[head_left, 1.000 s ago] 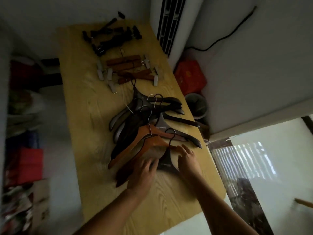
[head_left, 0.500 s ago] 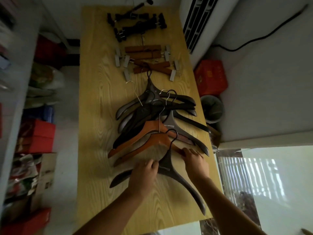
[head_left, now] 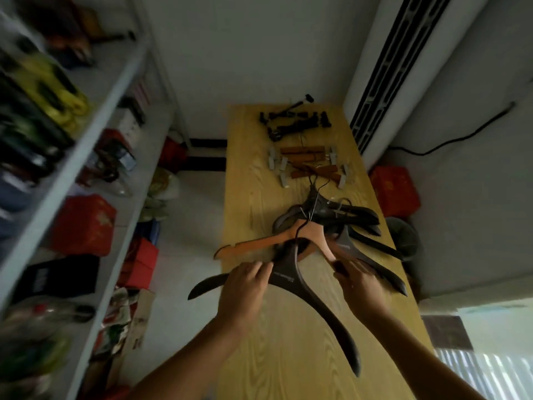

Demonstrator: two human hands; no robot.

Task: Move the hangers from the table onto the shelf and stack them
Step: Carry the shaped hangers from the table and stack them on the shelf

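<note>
shelf goods (head_left: 54, 99) — blurred | right hand (head_left: 360, 287) — blurred | forearms (head_left: 184, 366) cut off

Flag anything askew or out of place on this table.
The dark hanger in the left hand and the light wooden hanger jut past the table's left edge; behind them, more dark hangers lie in a tangled heap.
</note>
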